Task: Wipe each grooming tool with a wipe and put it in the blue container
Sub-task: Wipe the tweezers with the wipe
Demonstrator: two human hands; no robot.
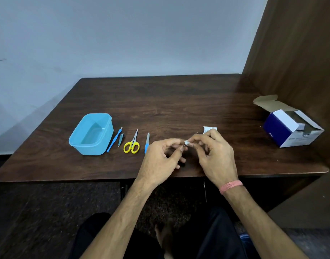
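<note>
1. Nearest: left hand (pixel 161 156) pinching a thin metal tool (pixel 184 144), right hand (pixel 211 148) pinching a small wipe (pixel 186 142) round it; first wipe under way, seemingly.
2. Left of the hands: nail file (pixel 147 142), scissors (pixel 132 143), clipper (pixel 121 139), blue pusher (pixel 114 140), unwiped by the look of it.
3. Farther left: blue container (pixel 74 141), nothing inside.

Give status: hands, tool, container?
Left hand pinches thin metal tool; right hand rubs wipe on it. Blue container empty. Nothing blocking.

both hands (pixel 188 154) raised together, fingertips pinching.
</note>
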